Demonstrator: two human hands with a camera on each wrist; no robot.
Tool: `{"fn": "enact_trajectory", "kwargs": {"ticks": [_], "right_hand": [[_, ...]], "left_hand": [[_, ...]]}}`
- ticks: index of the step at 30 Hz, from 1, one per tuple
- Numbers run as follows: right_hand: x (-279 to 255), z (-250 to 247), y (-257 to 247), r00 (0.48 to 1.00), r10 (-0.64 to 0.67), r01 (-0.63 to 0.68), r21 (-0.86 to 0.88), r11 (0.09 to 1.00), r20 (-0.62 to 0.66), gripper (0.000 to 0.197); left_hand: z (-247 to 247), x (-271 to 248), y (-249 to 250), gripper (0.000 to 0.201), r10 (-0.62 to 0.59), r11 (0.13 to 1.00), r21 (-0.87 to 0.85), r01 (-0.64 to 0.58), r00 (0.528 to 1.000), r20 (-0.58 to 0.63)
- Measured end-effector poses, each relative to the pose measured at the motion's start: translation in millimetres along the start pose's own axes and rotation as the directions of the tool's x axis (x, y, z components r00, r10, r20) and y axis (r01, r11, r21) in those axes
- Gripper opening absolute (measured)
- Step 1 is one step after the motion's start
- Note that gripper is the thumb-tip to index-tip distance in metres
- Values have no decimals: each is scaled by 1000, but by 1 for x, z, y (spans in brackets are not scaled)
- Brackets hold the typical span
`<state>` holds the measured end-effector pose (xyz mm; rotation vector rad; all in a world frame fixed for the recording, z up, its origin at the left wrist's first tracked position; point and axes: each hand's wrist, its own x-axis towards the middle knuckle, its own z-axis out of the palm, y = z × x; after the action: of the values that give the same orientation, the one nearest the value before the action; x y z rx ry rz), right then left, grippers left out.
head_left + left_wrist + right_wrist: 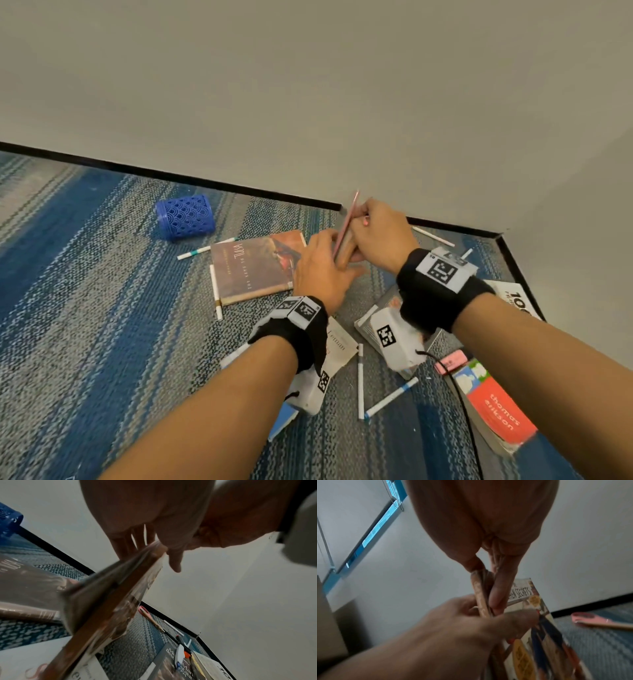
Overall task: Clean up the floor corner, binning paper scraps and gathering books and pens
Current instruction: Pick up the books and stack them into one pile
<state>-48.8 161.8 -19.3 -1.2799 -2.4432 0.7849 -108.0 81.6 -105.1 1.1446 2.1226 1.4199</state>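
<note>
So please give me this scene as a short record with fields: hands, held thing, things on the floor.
left hand: grips the thin book low down
right hand: pinches the book's top edge
held thing: thin book, upright, edge-on in the head view
pen holder: blue, lying on its side
floor: brown book, red book, scattered pens

— What can be read on the books here?
— The thin book with the illustrated cover [537, 616], held upright, shows "SECRETS" preceded by "HEN"; the brown book lying flat on the carpet [255, 267] carries "TULSA" in white letters, with a smaller line too faint to read; the red-and-white paperback at the right edge [496, 407] reads "thomas erikson".
— Anything else?
— The grey-covered book [173, 661] starts with "Mo" and "Man"; the white book by the skirting [517, 296] shows "100".
</note>
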Motion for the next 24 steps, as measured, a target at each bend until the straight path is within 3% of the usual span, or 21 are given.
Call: {"fn": "enact_trajectory", "kwargs": {"ticks": [2, 4, 8, 10, 12, 13, 14, 16, 18, 22, 24], "right_hand": [[-12, 13, -5, 997, 9, -23, 187, 982, 77, 44], [-19, 21, -1, 992, -21, -17, 300, 954, 124, 68], [-19, 12, 38, 997, 58, -66, 158, 985, 58, 105], [-14, 8, 66, 985, 136, -150, 149, 977, 104, 127], [-10, 6, 80, 960, 207, -253, 265, 930, 190, 142], [-8, 7, 83, 953, 200, -274, 362, 891, 229, 138], [-8, 9, 80, 948, 159, -275, 462, 843, 275, 122], [-10, 15, 65, 929, 32, -275, 630, 727, 368, 72], [-10, 28, 57, 932, -58, -229, 707, 669, 358, 45], [-11, 47, 59, 973, -22, -149, 694, 704, 232, 34], [-13, 50, 66, 970, 42, -179, 584, 792, 241, 19]], "left_hand": [[-5, 4, -5, 31, -23, 1000, 12, 24, 997, -80], [-12, 6, -11, 18, -100, 995, -45, 94, 983, -156], [-37, 5, -16, 18, -287, 932, -278, 231, 941, -181], [-51, 5, -12, 18, -250, 918, -356, 178, 953, -169], [-65, 3, -2, 19, -199, 891, -433, 134, 974, -108], [-72, 3, 2, 20, -172, 881, -459, 117, 982, -80], [-77, 2, 7, 20, -148, 868, -486, 100, 987, -61], [-85, -2, 17, 22, -110, 828, -557, 56, 992, -65], [-85, -4, 20, 27, -108, 802, -596, 25, 989, -104], [-70, 0, -7, 45, -263, 798, -575, 182, 963, -61], [-56, 7, -28, 44, -366, 749, -597, 287, 930, -13]]}}
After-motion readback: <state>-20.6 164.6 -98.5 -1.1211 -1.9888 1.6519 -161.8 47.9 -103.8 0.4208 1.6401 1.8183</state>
